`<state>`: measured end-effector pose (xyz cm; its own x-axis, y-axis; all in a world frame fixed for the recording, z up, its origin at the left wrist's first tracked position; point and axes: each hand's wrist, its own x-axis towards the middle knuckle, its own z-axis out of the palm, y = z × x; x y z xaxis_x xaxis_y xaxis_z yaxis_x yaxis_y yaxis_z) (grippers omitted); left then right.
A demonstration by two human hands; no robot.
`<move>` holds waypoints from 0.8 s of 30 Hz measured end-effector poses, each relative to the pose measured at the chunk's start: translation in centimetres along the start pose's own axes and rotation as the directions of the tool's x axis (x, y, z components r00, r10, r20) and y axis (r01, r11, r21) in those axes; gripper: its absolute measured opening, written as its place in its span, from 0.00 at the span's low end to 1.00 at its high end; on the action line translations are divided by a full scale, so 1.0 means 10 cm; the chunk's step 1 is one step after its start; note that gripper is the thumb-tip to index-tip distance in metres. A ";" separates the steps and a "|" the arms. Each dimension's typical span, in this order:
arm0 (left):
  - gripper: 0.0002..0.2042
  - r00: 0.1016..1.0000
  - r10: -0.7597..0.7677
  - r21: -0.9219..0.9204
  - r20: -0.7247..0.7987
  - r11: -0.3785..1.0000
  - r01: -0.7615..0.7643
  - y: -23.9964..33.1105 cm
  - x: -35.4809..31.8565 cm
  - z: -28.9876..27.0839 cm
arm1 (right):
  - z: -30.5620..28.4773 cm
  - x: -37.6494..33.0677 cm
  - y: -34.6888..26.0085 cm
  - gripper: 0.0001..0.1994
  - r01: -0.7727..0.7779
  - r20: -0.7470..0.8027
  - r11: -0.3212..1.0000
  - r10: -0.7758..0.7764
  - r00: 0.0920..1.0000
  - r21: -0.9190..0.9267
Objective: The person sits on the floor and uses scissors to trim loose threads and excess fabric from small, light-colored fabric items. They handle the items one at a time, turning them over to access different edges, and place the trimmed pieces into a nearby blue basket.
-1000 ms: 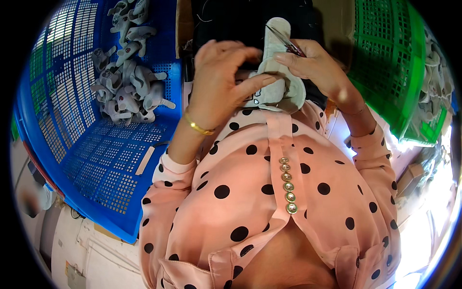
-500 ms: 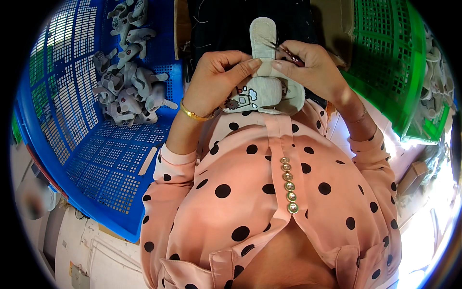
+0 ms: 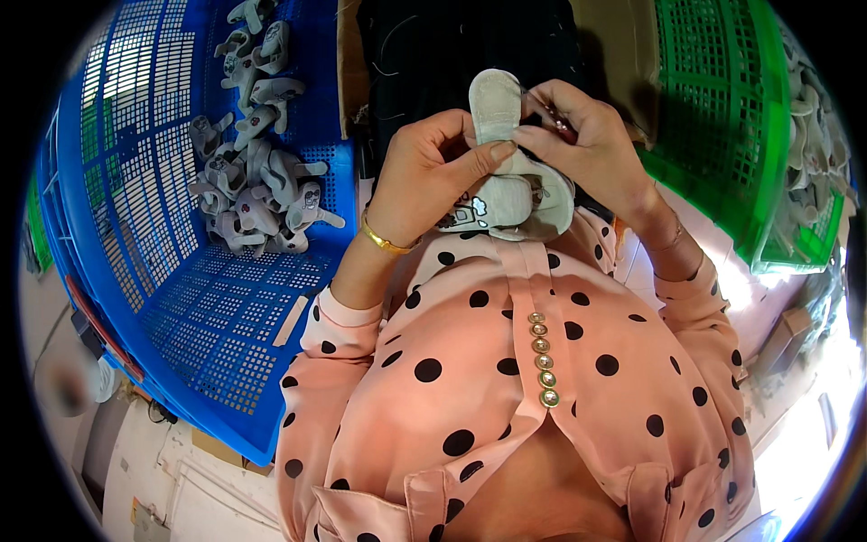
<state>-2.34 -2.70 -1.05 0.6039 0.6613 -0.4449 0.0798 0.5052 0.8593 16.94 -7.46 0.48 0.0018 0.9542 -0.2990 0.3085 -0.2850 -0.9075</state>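
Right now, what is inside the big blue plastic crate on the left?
The blue plastic crate holds a heap of small grey baby shoes near its far end. What lies beneath the heap is covered.

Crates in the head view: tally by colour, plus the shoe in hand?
Blue crate: 1, holding a pile of small grey shoes too tangled to count.
Green crate: 1.
Small grey shoe held between left hand and right hand: 1.
Total: 3 countable things, 2 of them crates.
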 end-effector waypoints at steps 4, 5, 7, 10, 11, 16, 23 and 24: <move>0.07 1.000 -0.012 -0.053 -0.003 0.999 0.012 0.01 0.00 0.01 | -0.14 0.16 0.21 0.06 0.268 -0.133 0.785 -0.404 0.905 -0.559; 0.07 1.000 -0.015 -0.089 -0.007 0.996 0.014 0.01 -0.01 -0.01 | -0.20 0.18 0.16 0.06 0.088 -0.267 0.888 -0.228 0.936 -0.452; 0.06 0.998 -0.055 -0.094 -0.022 0.994 0.053 -0.02 -0.03 -0.04 | -0.38 0.30 0.18 0.06 0.165 -0.421 0.922 -0.313 0.851 -0.351; 0.06 0.999 -0.053 -0.109 -0.007 0.993 0.051 0.00 -0.02 -0.06 | -0.36 0.17 0.11 0.11 0.004 -0.355 0.997 -0.031 0.934 -0.077; 0.06 0.999 -0.040 -0.118 0.007 0.992 0.040 0.01 0.00 -0.05 | -0.29 0.13 -0.04 0.13 -0.081 -0.280 0.997 0.075 0.957 -0.010; 0.05 0.980 0.058 -0.113 -0.190 0.990 -0.080 0.12 0.04 0.00 | -0.29 -0.05 0.04 0.15 0.062 -0.262 0.981 -0.110 0.959 -0.185; 0.07 0.952 0.035 -0.227 -0.305 0.968 -0.108 -0.01 0.07 0.07 | -0.27 -0.38 0.19 0.22 0.011 -0.205 0.985 -0.047 0.978 -0.173; 0.07 0.953 0.015 -0.247 -0.303 0.965 -0.093 -0.07 0.06 0.09 | -0.24 -0.37 0.23 0.21 -0.018 -0.204 0.969 -0.033 0.978 -0.245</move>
<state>-1.31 -3.18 -1.68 0.3364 0.8055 -0.4878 -0.1752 0.5625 0.8081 19.93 -11.43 0.17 0.1859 0.9615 -0.2022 0.5318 -0.2715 -0.8022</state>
